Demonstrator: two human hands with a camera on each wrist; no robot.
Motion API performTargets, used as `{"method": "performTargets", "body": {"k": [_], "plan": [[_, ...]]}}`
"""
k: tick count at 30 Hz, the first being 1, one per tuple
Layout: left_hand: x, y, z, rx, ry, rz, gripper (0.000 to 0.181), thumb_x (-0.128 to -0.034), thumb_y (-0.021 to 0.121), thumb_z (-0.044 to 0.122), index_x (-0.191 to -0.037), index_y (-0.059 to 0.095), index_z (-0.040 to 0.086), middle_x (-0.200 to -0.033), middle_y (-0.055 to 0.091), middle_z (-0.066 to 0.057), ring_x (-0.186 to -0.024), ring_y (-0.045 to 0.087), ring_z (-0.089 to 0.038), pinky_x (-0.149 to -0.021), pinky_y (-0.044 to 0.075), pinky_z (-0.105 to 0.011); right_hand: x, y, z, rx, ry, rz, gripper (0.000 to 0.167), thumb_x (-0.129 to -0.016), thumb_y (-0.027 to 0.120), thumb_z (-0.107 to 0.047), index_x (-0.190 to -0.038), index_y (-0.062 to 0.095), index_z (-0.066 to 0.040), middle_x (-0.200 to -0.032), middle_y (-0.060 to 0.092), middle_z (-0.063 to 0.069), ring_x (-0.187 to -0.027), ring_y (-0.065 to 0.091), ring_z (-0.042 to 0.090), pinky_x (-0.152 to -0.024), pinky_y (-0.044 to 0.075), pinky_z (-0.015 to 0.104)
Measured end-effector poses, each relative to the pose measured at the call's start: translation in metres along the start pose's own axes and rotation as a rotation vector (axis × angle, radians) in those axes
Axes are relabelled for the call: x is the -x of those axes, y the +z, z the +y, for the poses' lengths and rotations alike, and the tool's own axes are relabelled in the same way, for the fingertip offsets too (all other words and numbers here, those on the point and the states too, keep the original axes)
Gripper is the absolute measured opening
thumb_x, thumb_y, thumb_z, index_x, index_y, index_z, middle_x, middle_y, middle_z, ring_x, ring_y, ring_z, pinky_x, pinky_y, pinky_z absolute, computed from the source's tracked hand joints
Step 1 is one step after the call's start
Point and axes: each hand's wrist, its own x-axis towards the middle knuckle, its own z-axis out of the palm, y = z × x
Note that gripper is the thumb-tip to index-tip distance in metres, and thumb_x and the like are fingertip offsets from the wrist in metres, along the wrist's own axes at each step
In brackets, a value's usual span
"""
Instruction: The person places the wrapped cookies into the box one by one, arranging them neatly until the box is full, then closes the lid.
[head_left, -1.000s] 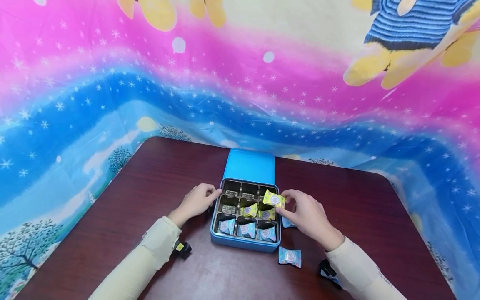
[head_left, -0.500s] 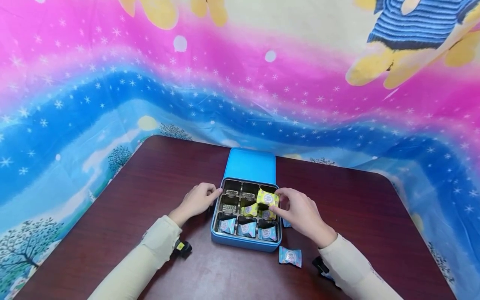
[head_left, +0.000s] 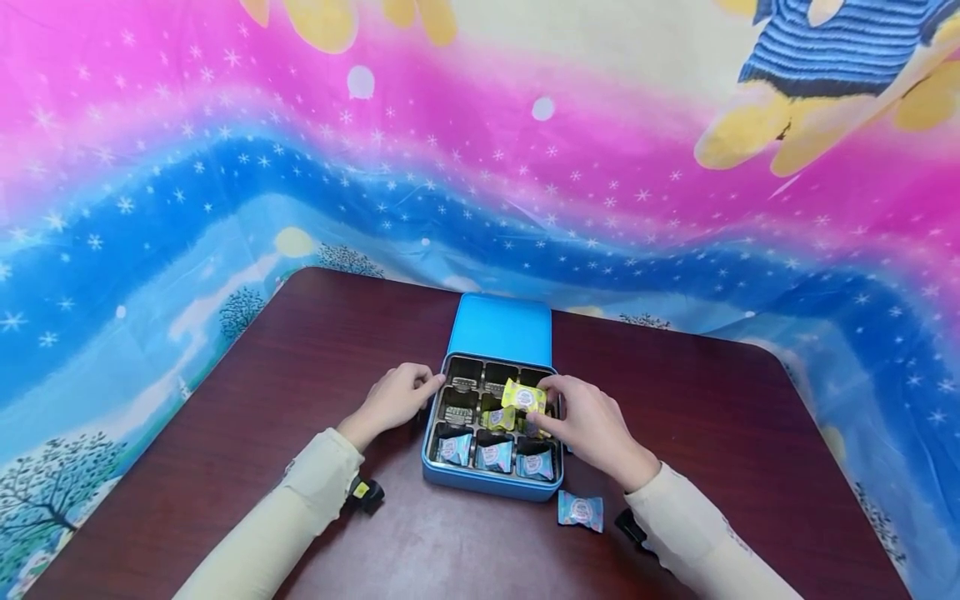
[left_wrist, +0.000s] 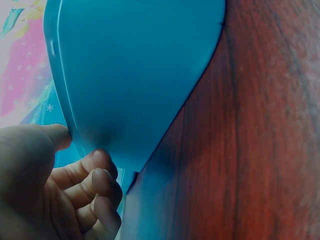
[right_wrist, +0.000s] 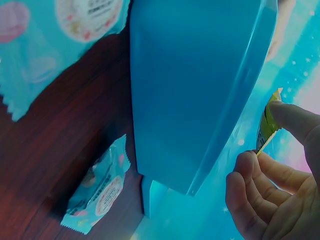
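Note:
In the head view a blue tin point(head_left: 491, 490) with a divided tray stands on the table. My right hand point(head_left: 596, 423) pinches a yellow packet point(head_left: 523, 395) between thumb and fingers above the tin's right part; in the right wrist view this yellow packet point(right_wrist: 269, 120) shows edge-on in the right hand point(right_wrist: 280, 180). My left hand point(head_left: 397, 400) is at the tin's left rim, its thumb touching the edge; the left wrist view shows the left hand point(left_wrist: 70, 180) with bent fingers beside the tin point(left_wrist: 135, 75). A yellow packet point(head_left: 498, 418) lies in the middle compartment; blue packets point(head_left: 454, 449) fill the front row.
The tin's blue lid point(head_left: 501, 330) lies open behind it. One blue packet point(head_left: 580, 510) is on the dark red table point(head_left: 360, 325), right of the tin; the right wrist view shows another blue packet point(right_wrist: 100, 192) close to its side. A patterned cloth point(head_left: 450, 167) hangs behind the table.
My right hand has moved left with the yellow packet, from the tin's right edge to farther over the tray. The left hand has stayed at the left rim.

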Motion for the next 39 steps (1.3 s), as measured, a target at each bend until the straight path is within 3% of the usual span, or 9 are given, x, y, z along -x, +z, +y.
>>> {"method": "performTargets", "body": {"k": [10, 29, 39], "plan": [[0.0, 0.0, -0.001, 0.002, 0.006, -0.001, 0.039, -0.1026, 0.055, 0.045, -0.074, 0.063, 0.019, -0.061, 0.06, 0.001, -0.054, 0.053, -0.015, -0.054, 0.039, -0.031, -0.006, 0.006, -0.01, -0.018, 0.005, -0.029, 0.044, -0.085, 0.08, -0.039, -0.121, 0.069, -0.016, -0.099, 0.069, -0.002, -0.06, 0.05, 0.006, -0.051, 0.039, 0.028], [-0.002, 0.0, -0.002, -0.003, 0.01, 0.003, 0.04, -0.1026, 0.054, 0.045, -0.075, 0.064, 0.018, -0.06, 0.06, 0.002, -0.055, 0.053, -0.015, -0.055, 0.039, -0.031, -0.012, 0.013, -0.024, -0.004, -0.032, -0.046, 0.039, -0.084, 0.081, -0.039, -0.115, 0.071, -0.017, -0.094, 0.068, -0.003, -0.05, 0.036, 0.009, -0.045, 0.031, 0.027], [-0.002, 0.001, -0.002, 0.002, 0.009, 0.0, 0.04, -0.1029, 0.054, 0.044, -0.074, 0.063, 0.018, -0.061, 0.061, 0.0, -0.055, 0.053, -0.015, -0.054, 0.039, -0.032, -0.017, 0.018, -0.031, 0.007, -0.041, -0.064, 0.042, -0.085, 0.081, -0.04, -0.117, 0.071, -0.014, -0.095, 0.069, 0.0, -0.055, 0.041, 0.01, -0.047, 0.032, 0.027]]}}
